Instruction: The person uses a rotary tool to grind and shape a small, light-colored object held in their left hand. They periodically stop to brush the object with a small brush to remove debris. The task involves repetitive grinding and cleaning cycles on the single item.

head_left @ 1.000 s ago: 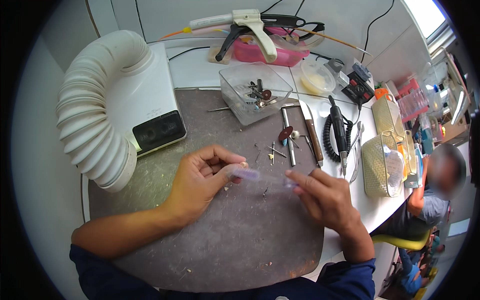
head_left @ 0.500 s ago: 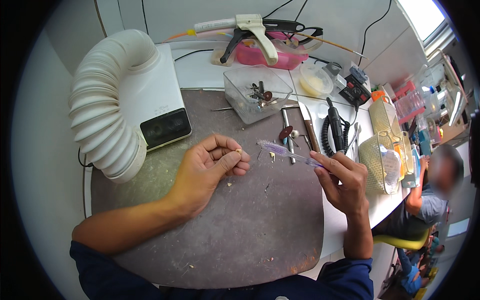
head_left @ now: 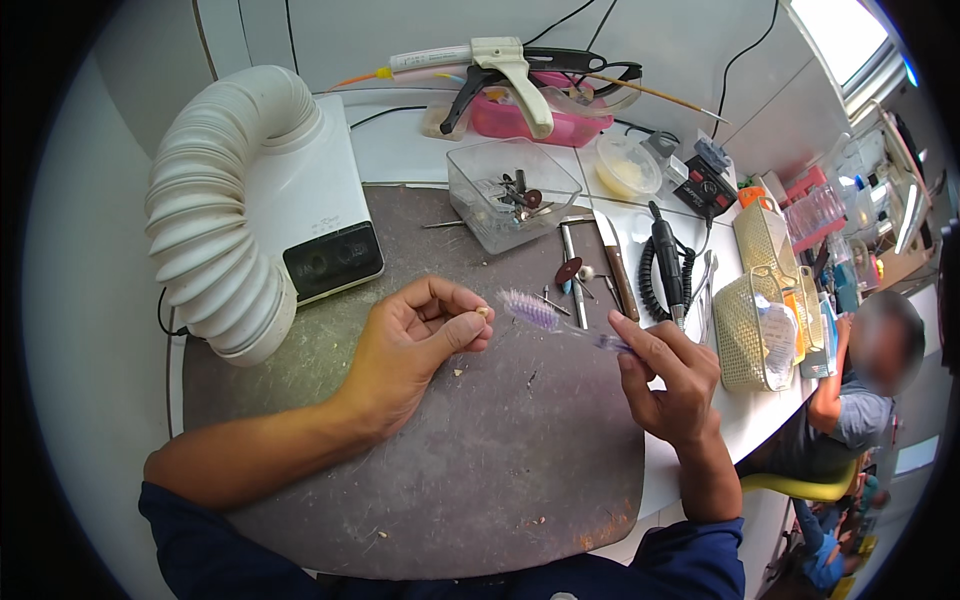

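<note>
— Fingers on the left hand: how do they stand?
— Thumb and forefinger are pinched together on a small pale piece, above the dark mat.
— And the right hand?
— Its thumb and fingers are clamped on the handle of a clear purple brush. The bristle head is just right of the piece, pointing toward it.
— What is crowding the work?
— Beyond the brush lie a dark red disc, a metal rod and a brown-handled knife; the bristles partly cover some smaller bits. Behind them stands a clear box of little tools.
— What about the sides?
— To the right, a black handpiece with its coiled cord lies past the right hand, near a woven basket. To the left, a ribbed white hose arches down beside a white unit. At the back, a dispensing gun rests across a pink tray.
</note>
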`<state>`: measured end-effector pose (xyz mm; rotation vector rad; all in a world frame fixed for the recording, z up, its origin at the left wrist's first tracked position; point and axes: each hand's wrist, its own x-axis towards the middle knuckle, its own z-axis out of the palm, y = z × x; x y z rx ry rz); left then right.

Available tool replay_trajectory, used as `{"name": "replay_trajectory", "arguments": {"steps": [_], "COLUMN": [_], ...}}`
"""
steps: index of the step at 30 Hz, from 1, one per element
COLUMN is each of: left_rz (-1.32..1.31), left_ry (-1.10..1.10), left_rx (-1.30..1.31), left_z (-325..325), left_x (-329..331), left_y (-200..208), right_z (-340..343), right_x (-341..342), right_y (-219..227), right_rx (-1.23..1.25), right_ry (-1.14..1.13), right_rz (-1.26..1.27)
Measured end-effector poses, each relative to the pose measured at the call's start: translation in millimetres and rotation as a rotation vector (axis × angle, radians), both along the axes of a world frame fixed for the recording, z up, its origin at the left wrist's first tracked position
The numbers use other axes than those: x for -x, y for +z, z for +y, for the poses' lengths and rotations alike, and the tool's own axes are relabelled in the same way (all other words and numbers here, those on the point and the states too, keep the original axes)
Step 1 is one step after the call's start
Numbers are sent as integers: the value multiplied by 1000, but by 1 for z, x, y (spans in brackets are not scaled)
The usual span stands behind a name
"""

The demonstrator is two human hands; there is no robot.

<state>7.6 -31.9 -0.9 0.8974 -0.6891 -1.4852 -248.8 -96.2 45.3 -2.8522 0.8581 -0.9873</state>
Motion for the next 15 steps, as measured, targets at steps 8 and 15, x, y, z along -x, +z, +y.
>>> {"name": "replay_trajectory", "arguments": {"steps": [8,15], "left_rz": [-43,-70], "left_ry": [13,16], "left_rx": [15,-19], "left_z": [0,-1], "left_x": [0,3], "left_y": [-1,2], "right_z": [5,13], "right_x": [-3,5], "right_y": [0,7], "right_rx": [4,22], "right_ry": [29,34], "right_rz": [136,51]}}
